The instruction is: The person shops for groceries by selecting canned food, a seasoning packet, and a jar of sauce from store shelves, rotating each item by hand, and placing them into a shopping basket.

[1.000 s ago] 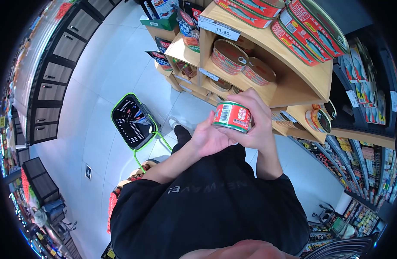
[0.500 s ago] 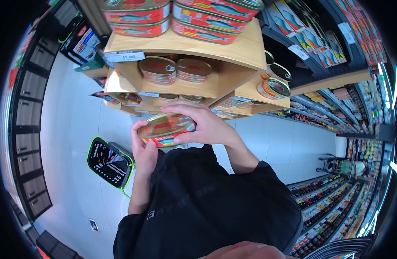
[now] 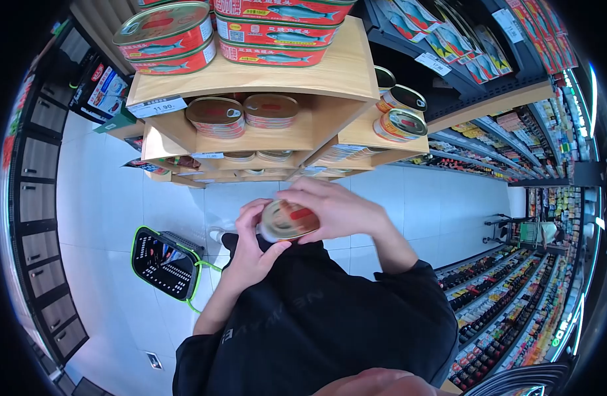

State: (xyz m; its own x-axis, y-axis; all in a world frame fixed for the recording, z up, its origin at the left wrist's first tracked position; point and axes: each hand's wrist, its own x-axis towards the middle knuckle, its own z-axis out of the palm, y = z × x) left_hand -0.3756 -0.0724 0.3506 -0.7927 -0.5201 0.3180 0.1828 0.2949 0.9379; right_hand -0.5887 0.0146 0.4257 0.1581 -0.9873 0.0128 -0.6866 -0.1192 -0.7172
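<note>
An oval tin can (image 3: pixel 285 222), somewhat blurred, is held between both hands in front of my chest, its lid facing up. My left hand (image 3: pixel 251 251) grips its left end, with the thumb along the near side. Around the right end my right hand (image 3: pixel 333 210) is wrapped, its fingers over the far edge. Just beyond the hands is a wooden shelf unit (image 3: pixel 343 72). Red fish cans (image 3: pixel 277 33) are stacked on its top, and more oval cans (image 3: pixel 214 116) sit in the compartment below, near a price label reading 11.90.
A black basket with a green rim (image 3: pixel 140 261) stands on the floor at the left. Dark cabinets (image 3: pixel 38 201) line the far left. Long stocked shelves (image 3: pixel 501 290) run along the right, with a cart (image 3: pixel 524 232) farther off. Packets (image 3: pixel 475 49) fill the upper right rack.
The can has turned in my hands, from its barcoded side to its lid, and both hands have shifted. The view has swung right, so the shelves and basket appear farther left.
</note>
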